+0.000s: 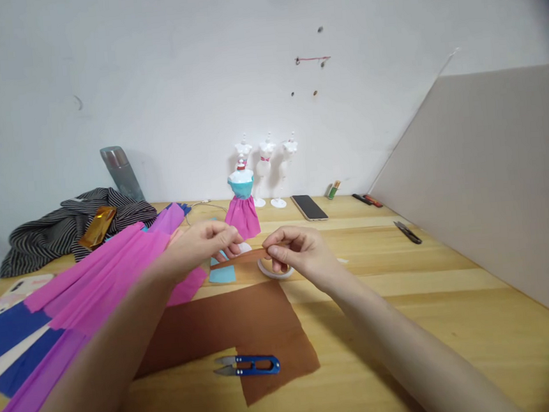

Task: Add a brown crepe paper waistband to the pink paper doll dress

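Observation:
A narrow brown strip [241,259] of crepe-like material stretches between my hands above the table. My right hand [297,250] pinches its right end between thumb and fingertips. Over the strip's left part, my left hand [213,240] hangs with its fingers loosely bent and apart. Beneath the right fingers lies a white ring [277,275], perhaps a tape roll, partly hidden. A light blue piece [223,274] is under the strip. Nearer me spreads a large brown sheet [217,320], notched at its front, with blue-handled thread snips [252,364] resting across its edge.
Pink sheets [92,273] and a striped cloth [65,227] lie at left, near a bottle [122,173]. A mini dress form [241,186] wears a blue top and pink skirt; white forms [266,150] stand behind. A phone [309,207] and dark snips [407,232] lie right.

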Tool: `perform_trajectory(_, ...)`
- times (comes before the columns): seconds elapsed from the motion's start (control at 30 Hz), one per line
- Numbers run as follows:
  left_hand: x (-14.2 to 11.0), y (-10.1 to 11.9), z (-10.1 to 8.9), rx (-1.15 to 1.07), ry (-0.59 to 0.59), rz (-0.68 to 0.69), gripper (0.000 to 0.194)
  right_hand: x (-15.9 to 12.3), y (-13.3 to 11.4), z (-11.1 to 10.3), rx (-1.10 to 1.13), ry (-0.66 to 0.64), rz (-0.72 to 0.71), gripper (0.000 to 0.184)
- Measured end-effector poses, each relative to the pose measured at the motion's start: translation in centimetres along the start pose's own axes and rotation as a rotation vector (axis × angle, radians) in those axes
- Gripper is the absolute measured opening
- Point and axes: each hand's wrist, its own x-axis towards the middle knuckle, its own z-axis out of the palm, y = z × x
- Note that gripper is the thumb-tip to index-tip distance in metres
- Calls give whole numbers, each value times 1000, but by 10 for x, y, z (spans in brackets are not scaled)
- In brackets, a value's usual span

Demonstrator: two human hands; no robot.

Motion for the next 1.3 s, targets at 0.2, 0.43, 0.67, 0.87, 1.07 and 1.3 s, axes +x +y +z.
perform_trajectory(0.2, 3, 2, 26, 10, -22, -39, 21, -4, -3, 4, -46, -33, -16, 23)
perform_trajectory(0.43, 2, 0, 21, -135, -5, -64, 16, -1, -1, 1, 48, -23, 6, 31)
perform_trajectory(0.67, -4, 9, 14, -162, 20, -59, 15, 2, 2, -7, 138, -65, -79, 28)
perform_trajectory(0.87, -3, 5, 12, -231, 17, 27, 18, 8, 8, -14, 243, -98, -93, 24)
perform_trajectory(1.07, -1, -3, 13, -241, 80, 125, 19, 11, 8, -16, 288, -105, -132, 21)
perform_trajectory(1.3, 1, -5, 14, -219, 84, 180, 17, 12, 9, -17, 316, -96, -148, 21)
